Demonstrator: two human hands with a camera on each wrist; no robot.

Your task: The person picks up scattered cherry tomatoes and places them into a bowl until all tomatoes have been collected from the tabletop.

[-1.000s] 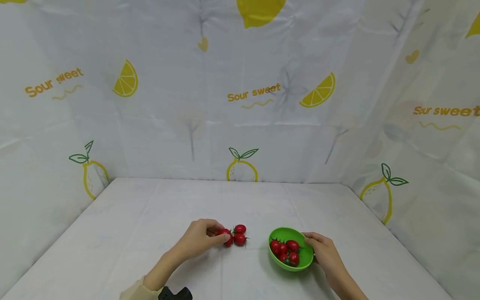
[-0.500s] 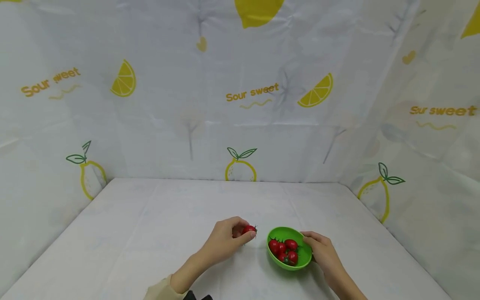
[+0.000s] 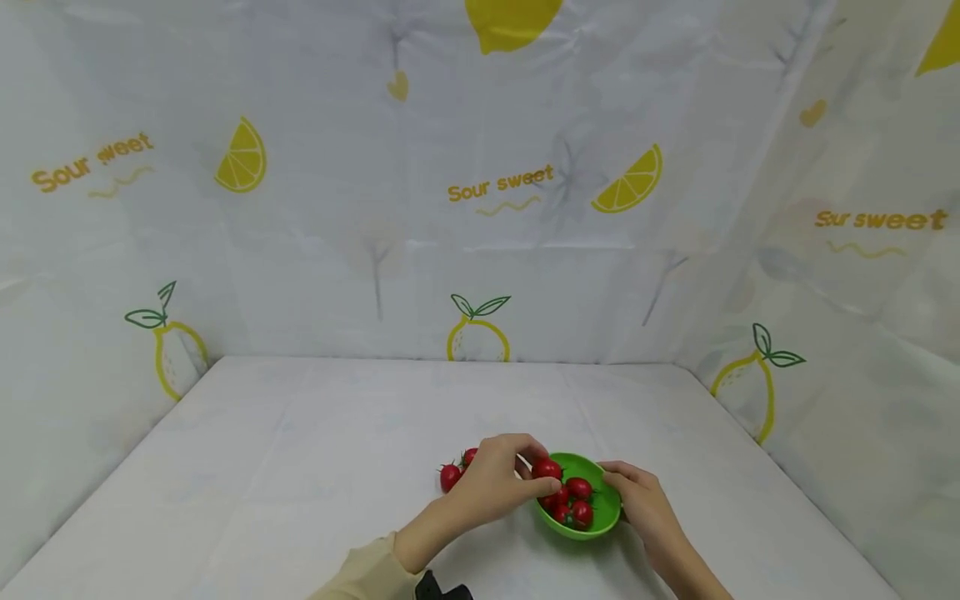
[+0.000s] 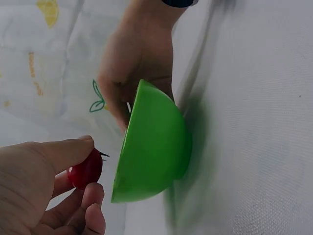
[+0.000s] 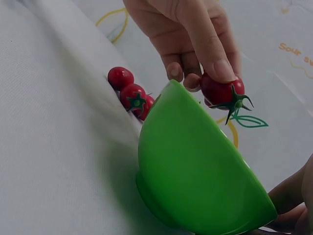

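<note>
While the left hand (image 3: pixel 497 477) pinches a tomato (image 3: pixel 547 468) at the green bowl's (image 3: pixel 604 505) rim, we observe the right hand (image 3: pixel 647 507) gripping its side. We note further tomatoes (image 3: pixel 579 488) inside.

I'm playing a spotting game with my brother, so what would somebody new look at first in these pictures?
Probably the bright green bowl, right of the middle in the head view, with red tomatoes inside and the person's right hand holding its right side. Next, perhaps the shiny tomato that the left hand pinches above the bowl's left side. Then maybe the yellow lemon slices printed on the pale cloth behind.
</note>
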